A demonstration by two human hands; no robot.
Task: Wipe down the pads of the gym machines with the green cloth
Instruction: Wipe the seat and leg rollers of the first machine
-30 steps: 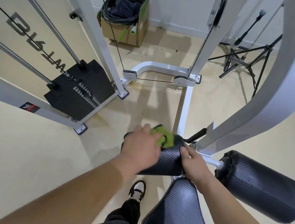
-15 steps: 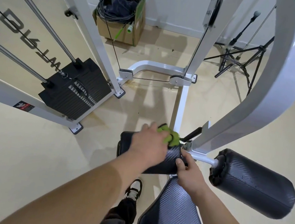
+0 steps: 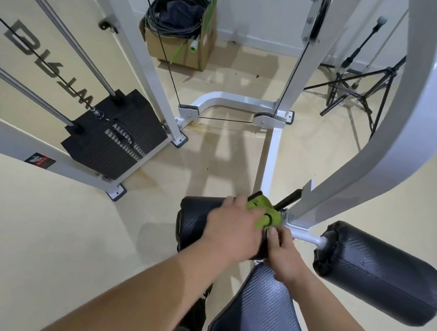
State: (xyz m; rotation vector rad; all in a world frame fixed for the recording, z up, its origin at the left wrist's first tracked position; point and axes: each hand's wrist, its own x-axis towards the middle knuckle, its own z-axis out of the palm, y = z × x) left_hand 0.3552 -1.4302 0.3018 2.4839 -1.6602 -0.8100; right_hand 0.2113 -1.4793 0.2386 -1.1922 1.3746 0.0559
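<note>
Nearest the camera, a dark textured seat pad (image 3: 259,325) at the bottom of the frame, with a dark trouser leg (image 3: 186,329) beside it. Just beyond, two bare forearms reaching forward. Left hand (image 3: 233,232) pressed down on the left roller pad (image 3: 192,220), fingers (image 3: 250,212) closed over the green cloth (image 3: 264,211), which lies bunched at the pad's inner end, against the white bracket. Right hand (image 3: 286,256) touching the same pad's inner end just beside the cloth, thumb up against the padding; fingers hidden underneath, so grip cannot be told. Further right, the second black roller pad (image 3: 381,275) on its white axle, clear of both hands. Rising over it, the curved white frame arm (image 3: 418,131). Mid-distance on the pale floor (image 3: 35,223), the black weight stack (image 3: 117,140) on chrome guide rods, with cables running to low pulleys on the white base. Farthest back, against the wall, a cardboard box (image 3: 183,45) filled with coiled black cable, and at right a cluster of black tripod stands (image 3: 360,87).
</note>
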